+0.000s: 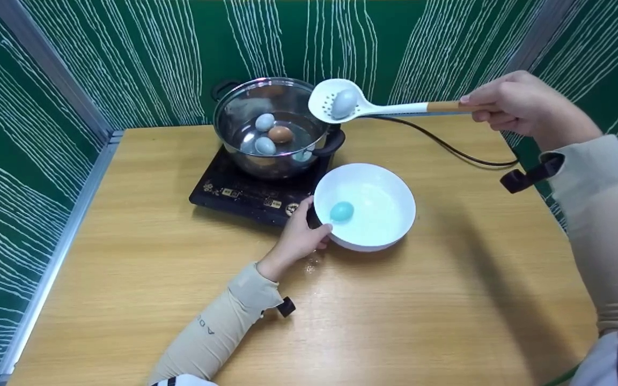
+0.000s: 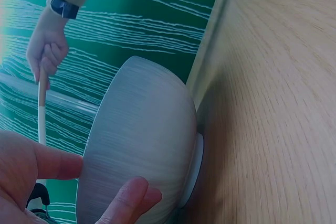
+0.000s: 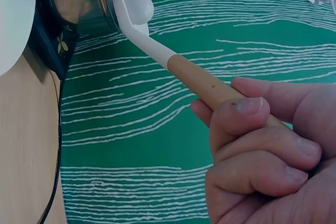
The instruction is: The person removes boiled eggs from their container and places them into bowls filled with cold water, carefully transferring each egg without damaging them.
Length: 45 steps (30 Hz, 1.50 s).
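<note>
High at the right, my right hand (image 1: 521, 104) grips the wooden handle of a white slotted spoon (image 1: 397, 109). A pale egg (image 1: 344, 104) lies in the spoon's perforated bowl, beside the right rim of a steel pot (image 1: 274, 166). Two pale blue eggs (image 1: 265, 145) and a brown egg (image 1: 280, 134) sit inside the pot. My left hand (image 1: 301, 233) holds the left side of a white bowl (image 1: 376, 236), thumb at the rim and fingers against the outer wall (image 2: 142, 129). A turquoise egg (image 1: 341, 212) rests in this bowl.
Under the pot is a black induction cooker (image 1: 234, 198), its cord (image 1: 448, 148) running right along the back of the wooden table (image 1: 142, 268). Green walls (image 1: 255, 37) with white streaks enclose the back and sides. Small wet drops (image 1: 311, 262) lie in front of the bowl.
</note>
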Each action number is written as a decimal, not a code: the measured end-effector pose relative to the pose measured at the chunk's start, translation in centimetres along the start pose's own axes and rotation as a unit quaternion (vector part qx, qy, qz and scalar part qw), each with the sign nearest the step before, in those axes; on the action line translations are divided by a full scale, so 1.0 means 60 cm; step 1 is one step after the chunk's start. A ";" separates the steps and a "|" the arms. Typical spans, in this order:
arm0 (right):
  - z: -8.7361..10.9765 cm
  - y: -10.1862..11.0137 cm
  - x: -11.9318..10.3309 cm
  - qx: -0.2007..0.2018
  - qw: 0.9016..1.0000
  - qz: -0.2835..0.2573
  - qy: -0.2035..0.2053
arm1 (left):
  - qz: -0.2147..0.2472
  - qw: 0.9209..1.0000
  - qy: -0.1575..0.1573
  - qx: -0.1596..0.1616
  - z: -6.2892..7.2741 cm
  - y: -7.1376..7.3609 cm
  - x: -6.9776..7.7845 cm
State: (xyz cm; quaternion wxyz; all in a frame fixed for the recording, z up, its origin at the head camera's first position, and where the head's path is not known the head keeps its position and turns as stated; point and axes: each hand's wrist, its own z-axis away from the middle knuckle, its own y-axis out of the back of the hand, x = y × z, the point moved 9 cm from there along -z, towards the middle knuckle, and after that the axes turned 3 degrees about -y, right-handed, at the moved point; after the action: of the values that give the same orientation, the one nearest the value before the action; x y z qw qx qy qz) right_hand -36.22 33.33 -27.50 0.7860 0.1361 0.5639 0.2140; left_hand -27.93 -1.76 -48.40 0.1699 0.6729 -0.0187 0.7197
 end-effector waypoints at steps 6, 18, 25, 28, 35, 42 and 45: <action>0.009 0.020 0.017 0.009 1.000 0.004 -0.004 | 0.005 1.000 -0.004 0.000 0.001 0.000 -0.001; 0.020 0.057 0.054 0.024 0.999 0.016 -0.016 | -0.001 1.000 -0.002 0.004 0.000 0.000 -0.005; 0.023 0.071 0.079 0.032 0.999 0.026 -0.035 | -0.003 1.000 0.004 0.003 0.002 -0.001 -0.001; 0.023 0.073 0.090 0.028 0.999 0.028 -0.037 | -0.006 1.000 0.005 0.002 0.002 0.000 0.001; 0.023 0.071 0.115 0.014 0.998 0.052 -0.031 | 0.003 1.000 0.003 -0.003 0.002 0.000 0.005; 0.021 0.065 0.134 -0.013 0.997 0.071 -0.037 | 0.002 1.000 0.001 -0.002 -0.001 0.001 0.005; 0.019 0.060 0.138 -0.026 0.996 0.079 -0.033 | 0.004 1.000 0.002 -0.001 -0.001 0.002 0.005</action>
State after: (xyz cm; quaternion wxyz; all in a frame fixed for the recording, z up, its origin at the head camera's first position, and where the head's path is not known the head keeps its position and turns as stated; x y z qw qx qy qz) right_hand -33.53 40.58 -32.34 0.7883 0.1666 0.5188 0.2856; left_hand -28.01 -1.79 -48.10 0.1678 0.6710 -0.0220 0.7219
